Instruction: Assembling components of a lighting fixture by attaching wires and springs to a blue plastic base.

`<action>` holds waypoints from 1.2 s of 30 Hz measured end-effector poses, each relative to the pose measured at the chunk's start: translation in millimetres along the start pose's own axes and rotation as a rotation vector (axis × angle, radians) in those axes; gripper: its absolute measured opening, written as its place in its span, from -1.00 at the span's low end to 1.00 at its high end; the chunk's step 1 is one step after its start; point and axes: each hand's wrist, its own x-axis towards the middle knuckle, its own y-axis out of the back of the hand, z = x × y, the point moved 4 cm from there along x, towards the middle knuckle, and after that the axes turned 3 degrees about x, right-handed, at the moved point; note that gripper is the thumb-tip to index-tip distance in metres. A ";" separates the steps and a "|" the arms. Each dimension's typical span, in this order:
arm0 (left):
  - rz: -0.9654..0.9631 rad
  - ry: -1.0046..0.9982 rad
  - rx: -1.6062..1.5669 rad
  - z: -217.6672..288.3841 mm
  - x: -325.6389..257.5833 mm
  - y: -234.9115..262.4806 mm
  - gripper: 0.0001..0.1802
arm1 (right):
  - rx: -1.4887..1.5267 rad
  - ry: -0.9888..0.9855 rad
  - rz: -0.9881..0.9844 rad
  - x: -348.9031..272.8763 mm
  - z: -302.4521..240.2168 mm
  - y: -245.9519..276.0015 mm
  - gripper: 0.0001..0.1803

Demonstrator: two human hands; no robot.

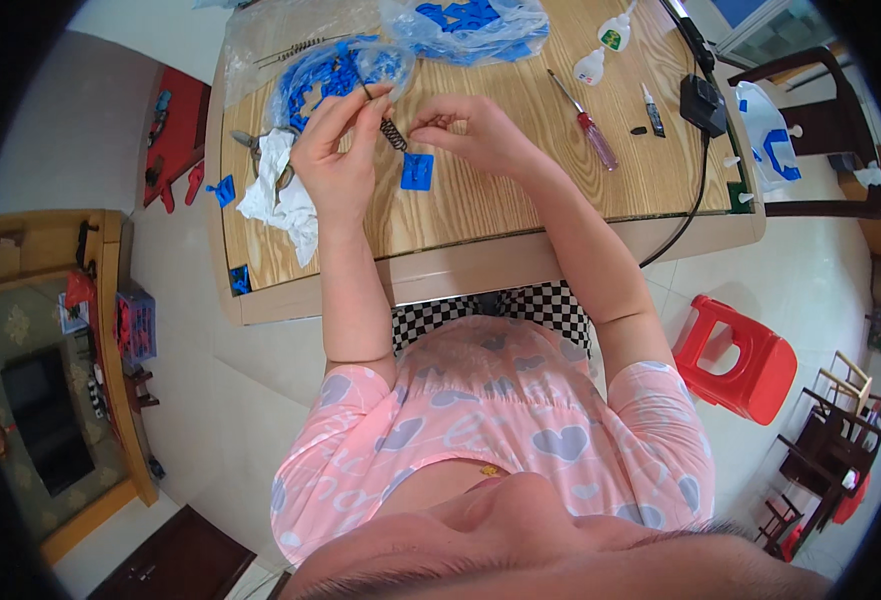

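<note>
My left hand (338, 160) pinches a dark coil spring (392, 134) between thumb and fingertips, above the wooden table. The spring slants down to the right, and a thin dark rod shows above my fingertips. Close to its lower end is a small blue square plastic piece (417, 172) with a raised middle; I cannot tell whether the two touch. My right hand (475, 132) is just right of the spring, thumb and fingers drawn together. What lies between those fingertips, if anything, is too small to make out.
Bags of blue plastic pieces (465, 18) lie at the far side, with more springs (305, 46) beside them. Crumpled white tissue (278, 195) and pliers (245, 140) are left. A screwdriver (590, 130), glue bottles (590, 67) and a black cabled device (702, 105) are right.
</note>
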 end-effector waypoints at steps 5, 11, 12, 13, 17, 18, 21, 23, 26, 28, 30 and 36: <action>-0.075 -0.018 0.048 4.4 -0.5 0.3 -0.82 | 0.044 -0.019 0.005 -3.1 -3.1 -5.0 -0.81; -0.082 0.027 0.086 3.6 0.6 1.8 -0.82 | -0.067 0.057 -0.032 -4.6 -2.8 -7.7 -0.76; -0.109 0.003 0.117 2.8 1.3 1.4 -0.79 | -0.092 0.048 -0.028 -4.9 -2.2 -6.7 -0.76; -0.136 -0.019 0.147 5.0 0.0 0.8 -0.76 | -0.116 0.036 -0.025 -5.2 -1.2 -5.8 -0.76; 0.011 0.136 0.103 -5.9 -2.0 4.5 -0.80 | -0.143 0.105 -0.041 0.0 6.3 -8.7 -0.76; 0.008 0.159 0.043 -6.0 -2.9 9.2 -0.80 | -0.169 0.118 -0.068 0.8 4.3 -13.5 -0.81; -0.038 0.112 0.111 -1.8 2.8 0.2 -0.81 | -0.218 -0.092 -0.082 -0.6 8.1 -2.6 -0.71; -0.056 0.120 0.092 -2.3 4.0 3.7 -0.82 | -0.191 -0.057 -0.066 -0.8 -3.0 -6.0 -0.75; -0.069 0.114 -0.006 -3.5 2.0 2.0 -0.84 | -0.174 -0.031 -0.083 -3.7 -3.9 -5.9 -0.71; -0.067 0.144 -0.040 -6.2 2.6 0.7 -0.84 | -0.151 -0.038 -0.092 -4.9 -5.0 -6.3 -0.71; -0.081 0.162 -0.031 -4.9 2.0 0.9 -0.84 | -0.127 -0.046 -0.098 -6.8 -3.6 -8.6 -0.71; -0.067 0.173 -0.092 -6.9 2.4 1.7 -0.82 | -0.165 -0.028 -0.066 -5.2 -4.0 -12.3 -0.70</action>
